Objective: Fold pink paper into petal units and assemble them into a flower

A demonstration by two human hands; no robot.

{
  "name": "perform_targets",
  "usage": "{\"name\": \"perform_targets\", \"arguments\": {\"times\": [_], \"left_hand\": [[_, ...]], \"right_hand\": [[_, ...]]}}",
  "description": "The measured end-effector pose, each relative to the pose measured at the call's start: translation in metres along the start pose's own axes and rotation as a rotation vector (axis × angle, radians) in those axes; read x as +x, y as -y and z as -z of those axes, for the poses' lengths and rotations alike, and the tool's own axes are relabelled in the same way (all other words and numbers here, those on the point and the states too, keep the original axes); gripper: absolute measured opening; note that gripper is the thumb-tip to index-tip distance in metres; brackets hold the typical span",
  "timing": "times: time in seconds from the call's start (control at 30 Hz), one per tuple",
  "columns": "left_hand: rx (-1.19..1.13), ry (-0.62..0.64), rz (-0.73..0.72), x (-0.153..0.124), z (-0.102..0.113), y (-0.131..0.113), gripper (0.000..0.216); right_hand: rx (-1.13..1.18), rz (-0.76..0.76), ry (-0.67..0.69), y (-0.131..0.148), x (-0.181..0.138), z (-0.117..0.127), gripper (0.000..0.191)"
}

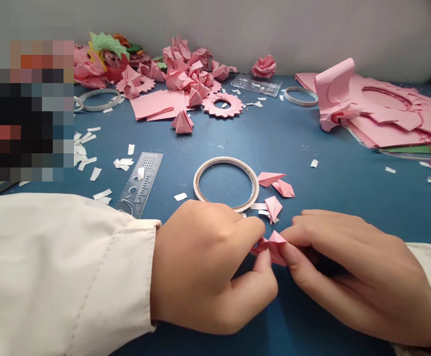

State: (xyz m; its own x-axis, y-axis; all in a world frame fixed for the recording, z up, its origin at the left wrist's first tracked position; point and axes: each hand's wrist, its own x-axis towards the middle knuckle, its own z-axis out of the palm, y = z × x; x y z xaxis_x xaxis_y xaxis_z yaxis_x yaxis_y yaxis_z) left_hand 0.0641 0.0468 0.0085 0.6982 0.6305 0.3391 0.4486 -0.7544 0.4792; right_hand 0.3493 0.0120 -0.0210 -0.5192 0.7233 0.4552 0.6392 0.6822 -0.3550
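Note:
My left hand (208, 267) and my right hand (352, 277) meet low in the head view, both pinching a small folded pink paper piece (273, 247) between thumbs and fingertips just above the blue table (312, 143). Both wrists wear white sleeves. Just beyond the fingers lie three more folded pink pieces (277, 190) and a white tape ring (226, 184).
A clear ruler (141, 184) and white paper scraps (89, 158) lie at left. Piled folded pink pieces (189, 74), a pink paper ring (223, 105), and flat pink sheets (159, 104) sit farther back. Cut pink sheets (386, 109) fill the right, beside another tape ring (300, 95).

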Motion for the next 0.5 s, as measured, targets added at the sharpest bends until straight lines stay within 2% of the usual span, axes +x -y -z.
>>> {"name": "perform_targets", "arguments": {"times": [0.13,0.27,0.4,0.5], "left_hand": [[0.066,-0.042,-0.008,0.005,-0.004,0.001,0.035],[0.102,-0.111,-0.034,0.008,-0.009,0.003,0.04],[0.074,-0.074,-0.053,0.006,-0.009,0.004,0.04],[0.011,-0.015,-0.07,0.002,-0.004,0.002,0.039]], "right_hand": [[0.008,-0.012,-0.001,0.0,0.001,-0.001,0.024],[0.071,0.034,0.024,0.002,0.017,0.002,0.007],[0.123,0.136,0.085,0.003,0.028,0.004,0.017],[0.1,0.158,0.07,0.003,0.032,0.003,0.023]]}}
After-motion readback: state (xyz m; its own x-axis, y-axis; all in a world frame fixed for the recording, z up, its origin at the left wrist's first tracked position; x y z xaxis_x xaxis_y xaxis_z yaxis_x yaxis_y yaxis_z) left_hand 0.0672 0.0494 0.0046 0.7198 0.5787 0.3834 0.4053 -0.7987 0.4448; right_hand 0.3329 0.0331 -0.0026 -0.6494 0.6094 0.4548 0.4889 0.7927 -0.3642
